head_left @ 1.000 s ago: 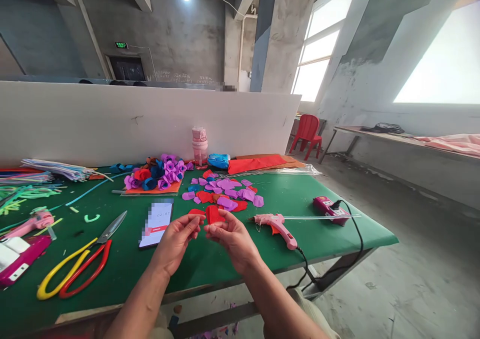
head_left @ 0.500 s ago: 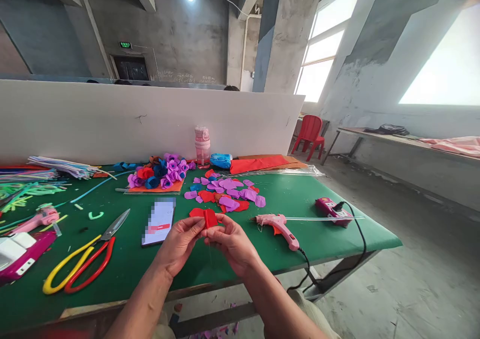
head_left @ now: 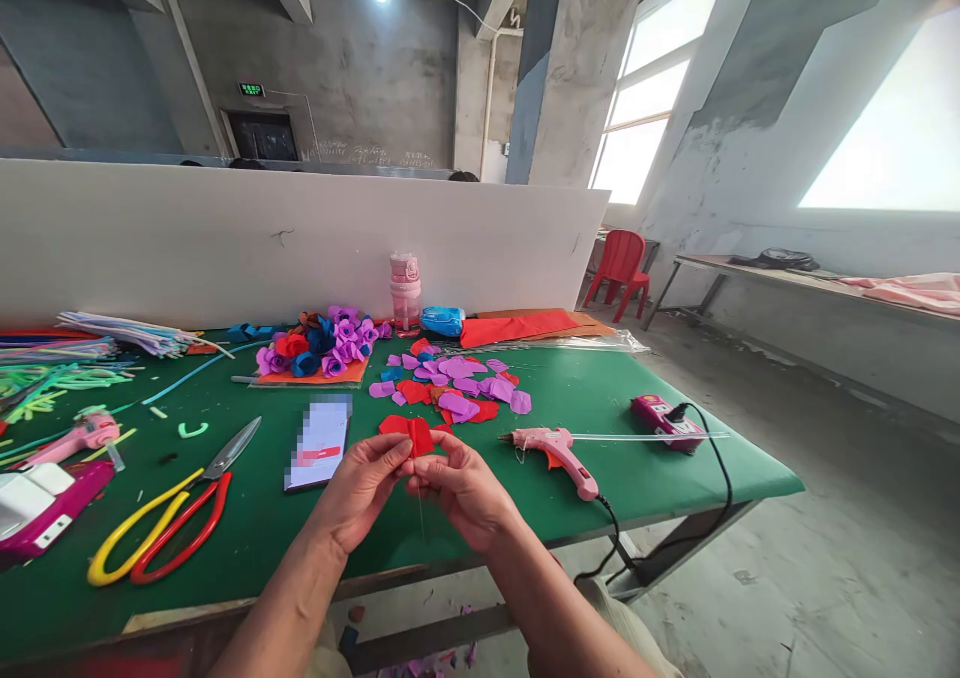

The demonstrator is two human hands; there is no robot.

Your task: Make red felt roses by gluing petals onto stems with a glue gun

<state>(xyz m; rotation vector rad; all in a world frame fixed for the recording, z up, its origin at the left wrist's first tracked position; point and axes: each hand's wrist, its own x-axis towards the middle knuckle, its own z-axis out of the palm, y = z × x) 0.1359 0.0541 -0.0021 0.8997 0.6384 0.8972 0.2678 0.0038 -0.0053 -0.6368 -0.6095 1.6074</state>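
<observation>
Between my two hands, over the front of the green table, is a red paper petal (head_left: 421, 438), bent and partly covered by fingers. My left hand (head_left: 367, 483) pinches its left side with thumb and forefinger. On the other side my right hand (head_left: 466, 488) has its fingers closed on the lower right of the petal. A thin strand (head_left: 421, 520), wire or glue, hangs down below the fingertips. Just behind the hands lies another red paper piece (head_left: 391, 424). Loose purple, red and blue petals (head_left: 457, 383) are scattered beyond.
To the right lie a pink glue gun (head_left: 555, 450) and a purple power strip (head_left: 667, 424) with a black cable. Left are a phone (head_left: 319, 443), scissors (head_left: 191, 503) and another glue gun (head_left: 75, 438). Finished paper flowers (head_left: 322, 343) and a pink bottle (head_left: 405, 293) stand by the white partition (head_left: 300, 238).
Both hands stay in nearly the same place. The red petal has shifted slightly in the fingers, and the thin strand below shows more plainly.
</observation>
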